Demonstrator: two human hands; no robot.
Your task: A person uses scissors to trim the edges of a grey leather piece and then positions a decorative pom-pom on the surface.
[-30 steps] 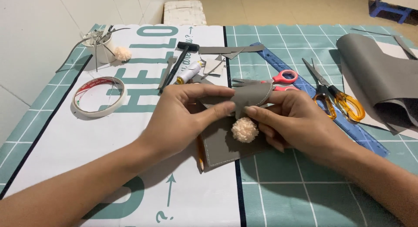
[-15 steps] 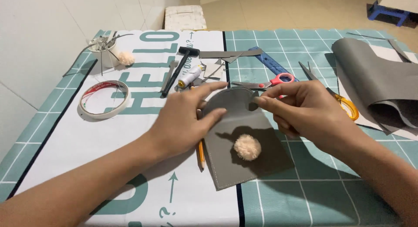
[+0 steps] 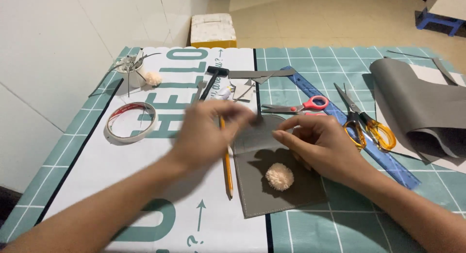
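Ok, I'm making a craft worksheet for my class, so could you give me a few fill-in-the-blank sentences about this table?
1. The fluffy pompom lies on a piece of ____ felt.
2. A yellow ____ lies just left of that felt, beside the left hand.
3. The scissors beyond the right hand have ____ handles.
4. The ring of ____ lies on the white mat, near its left edge.

Missing words: grey; pencil; red; tape
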